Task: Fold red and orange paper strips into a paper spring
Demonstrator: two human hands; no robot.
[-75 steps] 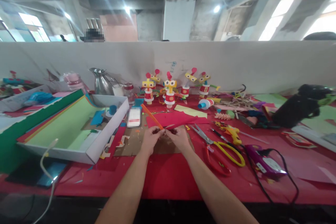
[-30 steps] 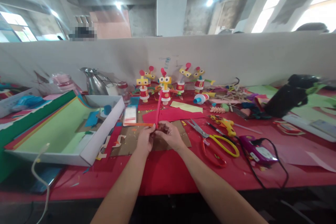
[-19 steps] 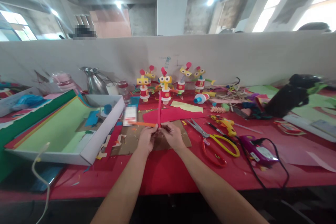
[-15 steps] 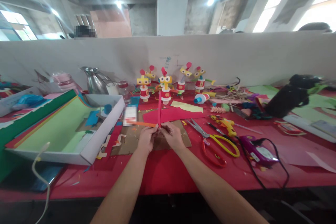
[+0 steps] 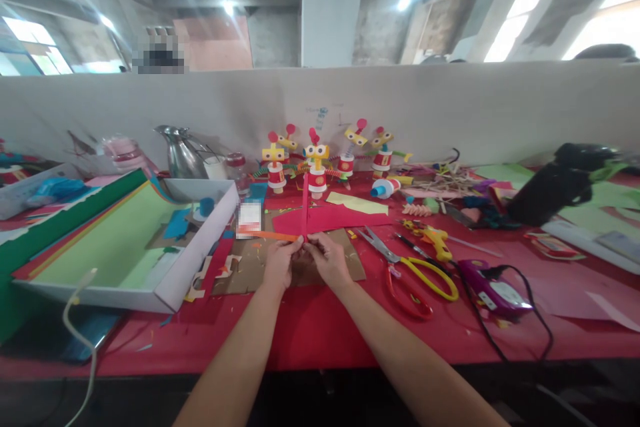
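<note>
Two narrow paper strips cross at a corner between my fingertips. The orange paper strip points off to the left, while the red paper strip points away from me. My left hand pinches the corner from the left side, and my right hand is closed on it from the right. My fingers cover the exact joint. Beneath my hands lies a brown cardboard sheet with small scraps on it. Just beyond, a red paper piece and a pale yellow paper piece lie flat.
Large scissors and a yellow glue gun lie to the right, near a purple corded device. A white box of coloured paper stands left. Several cup figures line the back before a white partition.
Both hands keep their pinch on the strips with hardly any movement. The whole view has shifted very slightly.
</note>
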